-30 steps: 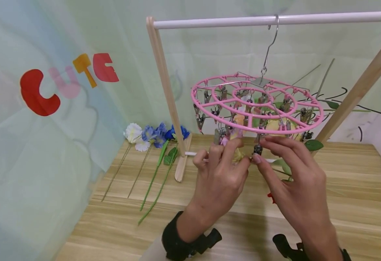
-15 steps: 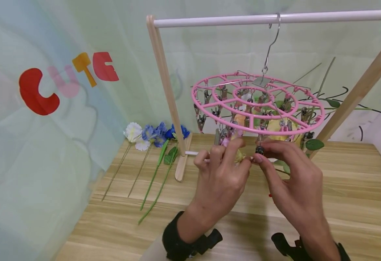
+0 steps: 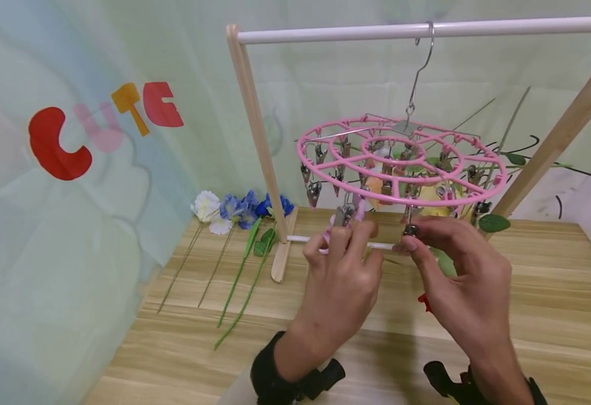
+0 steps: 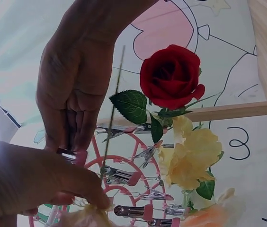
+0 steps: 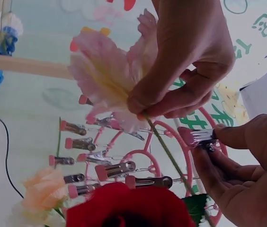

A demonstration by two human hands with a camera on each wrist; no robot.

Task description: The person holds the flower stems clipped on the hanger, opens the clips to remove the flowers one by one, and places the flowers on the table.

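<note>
Pink flower (image 5: 106,71) pinched in left hand (image 3: 343,270) fingers (image 5: 145,101).

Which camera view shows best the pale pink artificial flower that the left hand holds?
The right wrist view: the pale pink artificial flower and its green stem show fully under the left hand. The head view shows only a pink sliver behind the fingers; the left wrist view shows blurred petals at the bottom edge.

pale pink flower (image 5: 106,75) held stem-down beside a metal clip (image 3: 410,229) under the pink hanger (image 3: 402,163)

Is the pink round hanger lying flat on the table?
No, the pink hanger hangs by its metal hook from the white rod.
</note>
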